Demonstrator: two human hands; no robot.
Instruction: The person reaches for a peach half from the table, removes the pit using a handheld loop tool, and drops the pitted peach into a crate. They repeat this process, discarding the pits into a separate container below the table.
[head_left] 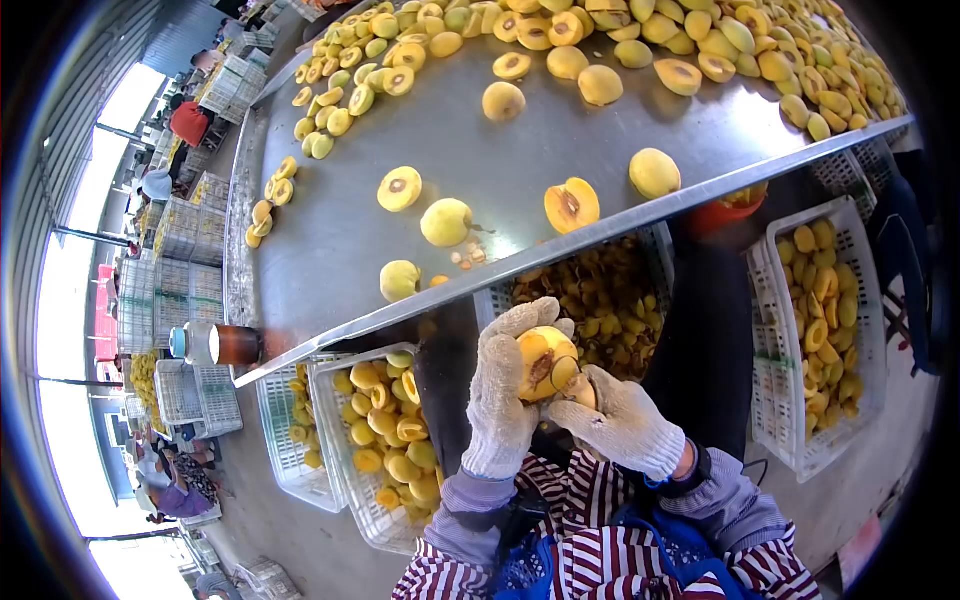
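Observation:
My left hand [503, 385], in a pale knitted glove, is closed around a yellow peach [547, 352] above my lap. The peach's cut side shows a brownish centre. Against that side my right hand [625, 423], gloved too, grips a small tool [579, 391] with a pale, wooden-looking handle; its working end is mostly hidden at the fruit. Just beyond my hands, on the metal table, lie a peach half [571, 206] with a brown hollow, a whole-looking peach [446, 222] and small pale scraps [468, 256].
The metal table [330, 215] has a raised front edge, with heaped peach halves [740, 40] at the back. Crates of peaches [385, 440] stand left, another crate [815, 340] right. Below my hands is a bin of dark scraps [590, 300]. A jar [235, 345] sits left; other people work beyond.

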